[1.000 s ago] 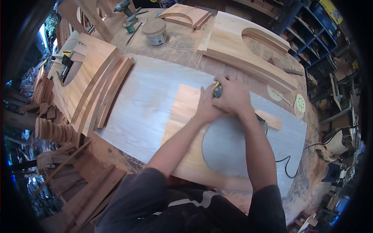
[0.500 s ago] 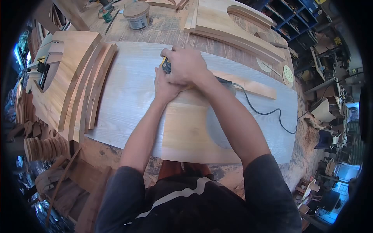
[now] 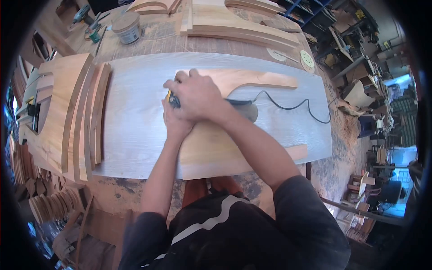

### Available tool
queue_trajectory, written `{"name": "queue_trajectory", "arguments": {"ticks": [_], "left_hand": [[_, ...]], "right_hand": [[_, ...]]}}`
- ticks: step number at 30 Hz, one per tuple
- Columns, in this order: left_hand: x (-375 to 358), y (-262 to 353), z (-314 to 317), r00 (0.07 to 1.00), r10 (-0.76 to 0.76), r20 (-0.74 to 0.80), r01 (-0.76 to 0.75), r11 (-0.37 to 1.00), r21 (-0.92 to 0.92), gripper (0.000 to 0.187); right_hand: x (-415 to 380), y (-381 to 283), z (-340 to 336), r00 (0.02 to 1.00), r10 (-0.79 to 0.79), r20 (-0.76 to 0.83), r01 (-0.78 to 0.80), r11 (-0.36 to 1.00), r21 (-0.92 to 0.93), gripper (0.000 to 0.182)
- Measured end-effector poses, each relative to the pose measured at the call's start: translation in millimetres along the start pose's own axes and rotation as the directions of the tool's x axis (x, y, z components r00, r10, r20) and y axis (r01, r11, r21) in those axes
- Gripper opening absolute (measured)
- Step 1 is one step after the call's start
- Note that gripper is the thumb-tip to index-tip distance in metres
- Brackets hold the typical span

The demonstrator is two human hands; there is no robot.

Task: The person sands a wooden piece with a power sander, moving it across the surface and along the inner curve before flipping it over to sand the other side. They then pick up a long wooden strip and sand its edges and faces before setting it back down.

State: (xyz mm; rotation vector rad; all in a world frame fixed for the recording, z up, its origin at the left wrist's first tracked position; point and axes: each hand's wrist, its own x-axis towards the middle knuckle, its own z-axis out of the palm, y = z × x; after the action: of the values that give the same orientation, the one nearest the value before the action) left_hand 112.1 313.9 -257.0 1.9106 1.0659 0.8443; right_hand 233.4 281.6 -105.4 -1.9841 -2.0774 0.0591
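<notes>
A yellow-and-black corded power sander [image 3: 173, 101] rests on a pale wooden panel with a curved cut-out [image 3: 204, 155]. My right hand [image 3: 198, 95] is wrapped over the top of the sander and covers most of it. Against its near left side, my left hand [image 3: 176, 120] is closed, partly under the right. From beneath my right wrist the black cord [image 3: 288, 108] runs off to the right. The panel lies on a grey-white board [image 3: 139, 112], and my right forearm hides part of it.
Several curved wooden pieces [image 3: 74, 121] are stacked at the left. More cut panels [image 3: 234, 29] lie at the far side. A tub [image 3: 127, 29], a drill [image 3: 82, 15] and a sanding disc [image 3: 307, 60] are on the dusty workbench [image 3: 157, 42].
The view has shifted, so the bench things appear further left. My hands and the sander have moved toward me over the panel, uncovering more of its far part.
</notes>
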Motion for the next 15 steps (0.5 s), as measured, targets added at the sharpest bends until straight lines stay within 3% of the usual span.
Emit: {"name": "queue_trajectory", "arguments": {"ticks": [2,4,7,12,15], "left_hand": [[-40.2,6.7,-7.6,0.996,-0.083,0.025,0.083,0.997,0.010,0.070],[-81.1,0.6,-18.7,0.992,0.025,0.125,-0.044,0.987,0.154,0.063],[-129.8,26.8,-37.9,0.939,-0.188,0.287,0.108,0.956,0.272,0.075],[-156.4,23.0,-41.0,0.951,-0.159,0.265,0.088,0.962,0.260,0.078],[-148.7,11.8,-41.6,0.966,-0.140,0.220,0.092,0.973,0.214,0.080]], "right_hand": [[-33.0,-19.7,2.4,0.999,-0.012,-0.050,0.014,0.999,0.034,0.043],[-64.3,-39.5,1.2,0.997,-0.027,-0.072,0.033,0.997,0.072,0.041],[-104.8,-64.0,-1.2,0.994,-0.025,-0.109,0.037,0.994,0.107,0.041],[-155.2,-84.4,-13.5,0.998,-0.066,0.024,0.061,0.981,0.182,0.039],[-155.0,-79.2,-14.3,0.999,-0.040,0.001,0.039,0.968,0.246,0.036]]}}
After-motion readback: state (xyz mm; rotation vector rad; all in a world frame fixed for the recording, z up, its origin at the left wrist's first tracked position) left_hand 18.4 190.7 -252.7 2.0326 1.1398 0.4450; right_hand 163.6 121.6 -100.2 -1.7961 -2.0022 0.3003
